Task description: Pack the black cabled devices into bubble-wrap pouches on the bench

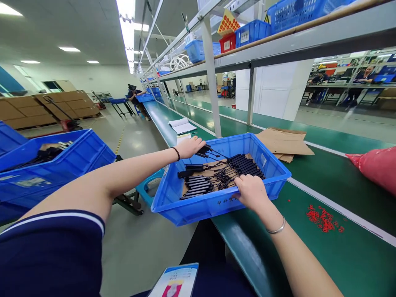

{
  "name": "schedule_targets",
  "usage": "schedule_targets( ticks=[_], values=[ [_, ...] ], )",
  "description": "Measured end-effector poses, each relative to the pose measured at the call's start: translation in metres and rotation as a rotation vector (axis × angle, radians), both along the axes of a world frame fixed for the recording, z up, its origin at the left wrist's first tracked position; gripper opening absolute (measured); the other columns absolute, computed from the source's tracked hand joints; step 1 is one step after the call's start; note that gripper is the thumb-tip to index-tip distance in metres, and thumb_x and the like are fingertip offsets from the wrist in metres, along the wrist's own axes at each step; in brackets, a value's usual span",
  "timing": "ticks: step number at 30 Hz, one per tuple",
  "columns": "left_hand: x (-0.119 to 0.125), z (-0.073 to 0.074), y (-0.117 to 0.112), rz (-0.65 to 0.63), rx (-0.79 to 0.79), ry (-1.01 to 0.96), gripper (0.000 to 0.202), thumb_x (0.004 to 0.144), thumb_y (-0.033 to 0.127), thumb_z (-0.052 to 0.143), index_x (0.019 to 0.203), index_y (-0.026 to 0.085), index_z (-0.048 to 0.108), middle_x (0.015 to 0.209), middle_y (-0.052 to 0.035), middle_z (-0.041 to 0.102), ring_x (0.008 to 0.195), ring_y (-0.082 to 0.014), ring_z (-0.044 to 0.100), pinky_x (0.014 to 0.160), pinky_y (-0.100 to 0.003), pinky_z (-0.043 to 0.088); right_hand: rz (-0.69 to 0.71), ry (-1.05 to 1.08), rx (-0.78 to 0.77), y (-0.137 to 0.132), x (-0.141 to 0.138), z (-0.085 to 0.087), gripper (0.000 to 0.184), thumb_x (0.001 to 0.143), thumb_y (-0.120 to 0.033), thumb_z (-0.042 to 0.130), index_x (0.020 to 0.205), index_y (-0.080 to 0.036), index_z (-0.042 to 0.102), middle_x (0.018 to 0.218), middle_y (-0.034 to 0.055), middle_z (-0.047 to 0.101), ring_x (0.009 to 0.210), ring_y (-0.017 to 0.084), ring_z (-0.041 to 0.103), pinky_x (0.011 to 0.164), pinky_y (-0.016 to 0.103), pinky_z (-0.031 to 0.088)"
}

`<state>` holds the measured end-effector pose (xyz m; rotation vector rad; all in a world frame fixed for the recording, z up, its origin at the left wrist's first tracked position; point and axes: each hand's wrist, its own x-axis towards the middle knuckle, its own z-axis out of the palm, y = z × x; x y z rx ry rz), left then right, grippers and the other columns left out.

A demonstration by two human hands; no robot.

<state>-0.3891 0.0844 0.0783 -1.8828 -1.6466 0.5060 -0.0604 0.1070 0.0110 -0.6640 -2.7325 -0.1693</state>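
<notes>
A blue plastic bin (192,212) sits tilted across the edge of the green bench, partly over my lap. Inside it, rows of black rods with thin cords (198,186) lie on a cardboard sheet, the cords tangled toward the middle. Over the bin's far left side, my left hand (191,147) is closed around a few black corded rods (204,151), whose cords hang toward the pile. My right hand (252,192) grips the near rim of the bin, fingers curled over the edge.
Small red rings (324,218) are scattered on the green bench (355,255) to the right. Flat cardboard (281,142) and a red bag (377,167) lie beyond. Another blue bin (55,173) stands left. A notebook (182,126) rests farther along; a person (136,97) works at the far end.
</notes>
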Motion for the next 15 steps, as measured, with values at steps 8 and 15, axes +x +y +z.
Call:
schedule_targets(
  ticks=[8,15],
  values=[
    [0.115,0.075,-0.031,-0.395,0.238,0.015,0.029,0.092,0.01,0.029,0.112,0.012,0.051,0.092,-0.0128,0.055,0.085,-0.0237,0.05,0.062,-0.033,0.039,0.095,0.694,-0.015,-0.003,0.035,0.069,0.06,0.078,-0.048,0.066,0.126,-0.016,0.048,0.134,0.0178,0.047,0.128,0.029,0.041,0.105,0.047,0.036],
    [0.223,0.088,-0.044,-0.726,0.279,-0.119,0.029,0.096,0.015,0.028,0.108,0.017,0.054,0.094,-0.0119,0.057,0.087,-0.0219,0.051,0.06,-0.032,0.036,0.076,0.641,-0.423,-0.028,0.066,0.099,0.084,0.067,-0.042,0.076,0.137,-0.023,0.035,0.122,0.0088,0.06,0.105,0.026,0.061,0.082,0.037,0.053]
  ],
)
